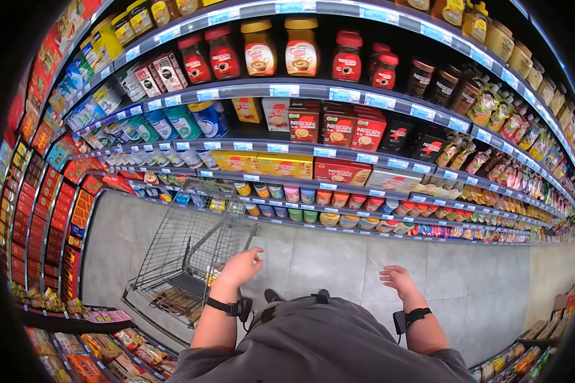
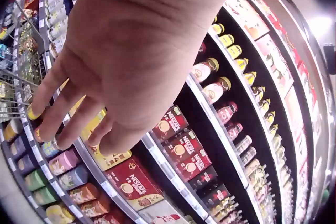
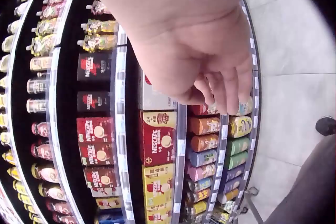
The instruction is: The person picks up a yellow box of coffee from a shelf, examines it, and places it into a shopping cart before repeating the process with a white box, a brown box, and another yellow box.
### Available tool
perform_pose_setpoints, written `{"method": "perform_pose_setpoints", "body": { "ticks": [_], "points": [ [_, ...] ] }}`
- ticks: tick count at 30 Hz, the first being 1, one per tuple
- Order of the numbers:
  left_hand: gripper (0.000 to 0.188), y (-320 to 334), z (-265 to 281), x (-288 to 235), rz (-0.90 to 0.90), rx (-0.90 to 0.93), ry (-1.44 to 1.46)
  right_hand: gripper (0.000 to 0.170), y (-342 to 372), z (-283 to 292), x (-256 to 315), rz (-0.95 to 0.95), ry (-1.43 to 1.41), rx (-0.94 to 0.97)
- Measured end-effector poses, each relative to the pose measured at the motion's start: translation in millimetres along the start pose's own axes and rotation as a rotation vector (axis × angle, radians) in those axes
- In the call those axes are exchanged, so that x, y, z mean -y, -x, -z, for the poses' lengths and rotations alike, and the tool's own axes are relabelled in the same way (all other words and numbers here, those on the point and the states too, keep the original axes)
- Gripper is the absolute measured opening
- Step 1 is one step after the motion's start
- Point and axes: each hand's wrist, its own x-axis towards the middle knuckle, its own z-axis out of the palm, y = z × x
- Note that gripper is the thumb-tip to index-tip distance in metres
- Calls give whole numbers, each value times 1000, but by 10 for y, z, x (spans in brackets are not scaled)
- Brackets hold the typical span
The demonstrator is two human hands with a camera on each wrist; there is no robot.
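In the head view my left hand (image 1: 241,267) hangs in the air beside a metal shopping cart (image 1: 179,255), fingers loosely bent and holding nothing. My right hand (image 1: 397,281) is out over the grey floor to the right, also empty, its fingers relaxed. The left wrist view has the left hand (image 2: 115,71) with spread fingers in front of shelves with a red Nescafe box (image 2: 134,182). Seen from the right wrist, the right hand (image 3: 202,61) has slightly bent fingers; a red and cream Nescafe box (image 3: 158,139) stands on the shelf behind it. Neither hand touches any goods.
Long shelves of coffee jars (image 1: 259,48), boxes and tubs curve across the front. Red packages (image 1: 38,223) fill shelves at the left. Low displays of bagged goods (image 1: 102,351) stand at the lower left and lower right. Grey tiled floor (image 1: 326,255) lies between.
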Motion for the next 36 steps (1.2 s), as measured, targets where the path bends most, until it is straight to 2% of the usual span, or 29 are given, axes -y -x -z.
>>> {"method": "perform_pose_setpoints", "body": {
  "ticks": [4, 8, 11, 15, 17, 19, 23, 24, 25, 27, 28, 33, 36],
  "points": [
    [41, -124, 14, -229, -12, 47, -18, 34, -54, 153, 48, 38, -24, 1],
    [40, -300, 49, -222, -37, 27, 8, 34, -154, 9, 327, 69, -41, 40],
    [38, -404, 228, -364, -40, 0, 34, 35, -180, -266, 714, 97, -9, 94],
    [37, -783, 373, -300, -63, -56, 107, 38, -312, -638, 1154, 192, 31, 256],
    [35, -1084, 453, -222, -174, -138, 170, 39, -393, -854, 1421, 233, 47, 306],
    [34, -1309, 695, -343, -205, -156, 168, 42, -449, -1099, 1746, 309, 97, 381],
    [31, -1878, 1151, -485, -280, -184, 250, 47, -624, -1592, 2342, 382, 129, 395],
    [32, -2097, 1188, -417, -376, -248, 274, 51, -701, -1700, 2467, 452, 147, 412],
    [32, -2203, 1337, -505, -381, -237, 277, 55, -770, -1813, 2591, 521, 165, 430],
    [33, -2422, 1605, -689, -338, -224, 334, 60, -874, -2062, 2863, 567, 144, 405],
    [38, -2592, 1653, -681, -420, -268, 330, 65, -923, -2164, 2985, 617, 126, 388],
    [44, -3180, 1893, -845, -517, -243, 406, 76, -1178, -2455, 3439, 579, 129, 310],
    [53, -3272, 2064, -1056, -417, -130, 370, 79, -1330, -2547, 3519, 655, 138, 226]
  ]
}}
